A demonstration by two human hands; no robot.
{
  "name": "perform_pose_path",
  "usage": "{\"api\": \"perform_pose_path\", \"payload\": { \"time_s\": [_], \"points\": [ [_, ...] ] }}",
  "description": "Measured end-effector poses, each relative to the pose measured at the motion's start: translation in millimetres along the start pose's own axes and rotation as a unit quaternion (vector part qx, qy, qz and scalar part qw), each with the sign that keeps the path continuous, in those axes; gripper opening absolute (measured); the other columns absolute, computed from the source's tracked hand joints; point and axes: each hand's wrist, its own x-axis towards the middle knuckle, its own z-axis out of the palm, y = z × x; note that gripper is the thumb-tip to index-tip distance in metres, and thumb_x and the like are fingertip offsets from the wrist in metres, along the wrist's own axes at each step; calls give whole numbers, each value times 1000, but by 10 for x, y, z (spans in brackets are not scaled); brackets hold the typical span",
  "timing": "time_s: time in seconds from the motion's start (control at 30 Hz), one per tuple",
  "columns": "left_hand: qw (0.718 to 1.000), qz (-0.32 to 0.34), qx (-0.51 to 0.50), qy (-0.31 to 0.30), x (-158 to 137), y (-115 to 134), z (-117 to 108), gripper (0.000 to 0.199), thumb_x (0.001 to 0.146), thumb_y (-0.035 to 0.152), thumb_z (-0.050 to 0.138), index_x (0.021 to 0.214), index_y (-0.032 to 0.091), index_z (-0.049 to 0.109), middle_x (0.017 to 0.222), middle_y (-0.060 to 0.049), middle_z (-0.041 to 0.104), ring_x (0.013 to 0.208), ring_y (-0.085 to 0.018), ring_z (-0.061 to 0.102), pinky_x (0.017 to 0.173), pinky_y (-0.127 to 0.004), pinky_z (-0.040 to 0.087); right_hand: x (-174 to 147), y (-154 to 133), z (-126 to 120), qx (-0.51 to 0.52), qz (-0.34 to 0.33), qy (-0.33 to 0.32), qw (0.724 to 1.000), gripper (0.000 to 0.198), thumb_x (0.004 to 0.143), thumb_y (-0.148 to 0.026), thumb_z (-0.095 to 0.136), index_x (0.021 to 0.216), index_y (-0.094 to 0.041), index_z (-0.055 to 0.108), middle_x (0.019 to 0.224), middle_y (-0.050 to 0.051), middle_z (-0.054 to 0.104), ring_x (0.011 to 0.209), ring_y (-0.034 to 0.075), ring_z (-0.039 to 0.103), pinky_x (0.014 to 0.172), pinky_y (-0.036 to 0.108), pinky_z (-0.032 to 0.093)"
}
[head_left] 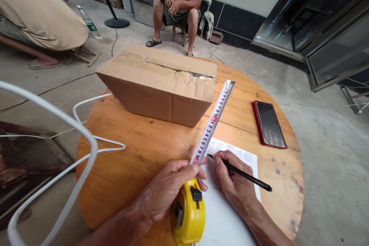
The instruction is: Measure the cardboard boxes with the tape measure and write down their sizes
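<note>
My left hand (175, 180) is closed on a yellow tape measure (191, 215), thumb pressing the blade near the 20 mark. The blade (211, 123) sticks out up and to the right, its metal hook near the box's right edge; whether it touches the box I cannot tell. My right hand (235, 177) grips a black pen (249, 178), its tip pointing left beside the blade. Under both lies a white sheet of paper (219, 215) with rows of handwriting at its top. A taped cardboard box (161, 84) sits on the table beyond my hands.
The round wooden table (115, 184) carries a phone in a red case (269, 123) at right. White tubing (89, 142) loops across the left side. Behind the table a person (181, 4) sits on a stool. A plastic bottle (88, 22) stands on the floor, near a covered chair (43, 7).
</note>
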Motion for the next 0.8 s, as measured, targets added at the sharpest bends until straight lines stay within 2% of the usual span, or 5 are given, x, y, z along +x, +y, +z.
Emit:
{"api": "perform_pose_path", "payload": {
  "time_s": [0.17,0.33,0.5,0.7,0.8],
  "points": [
    [1000,-3,8,5,21,-1,0,34,83,45,55,82,13,66,84,-11,72,64,-14,56,59,-24,39,-2,5,5,-3,7,8,1000,14,88,-20,47,78,-18,56,63,-2,52,52,10,45,50,23,35],
    [1000,4,18,5,3,-2,4,33,83,44,55,80,13,66,85,-11,72,74,-18,61,62,-25,40,-14,32,1,7,-9,1,1000,12,88,-19,48,78,-19,56,63,-3,52,52,9,45,50,22,35],
    [1000,9,18,-2,-3,-2,-8,30,84,40,54,79,13,65,81,-11,71,87,-23,63,66,-25,41,-62,77,-12,33,32,25,999,10,88,-21,50,81,-21,57,62,-3,54,51,9,47,51,22,38],
    [1000,16,10,-5,10,-5,3,29,85,39,54,78,14,65,80,-13,71,118,-27,51,68,-24,41,-63,73,-7,40,64,33,997,12,88,-25,50,78,-21,56,57,-4,51,47,9,44,47,22,37],
    [1000,15,6,-6,12,-9,0,28,85,39,54,78,14,65,81,-13,71,125,-28,44,68,-24,42,-49,60,-4,44,67,30,996,12,87,-25,50,78,-20,56,56,-5,50,47,9,43,46,21,36]
  ]
}}
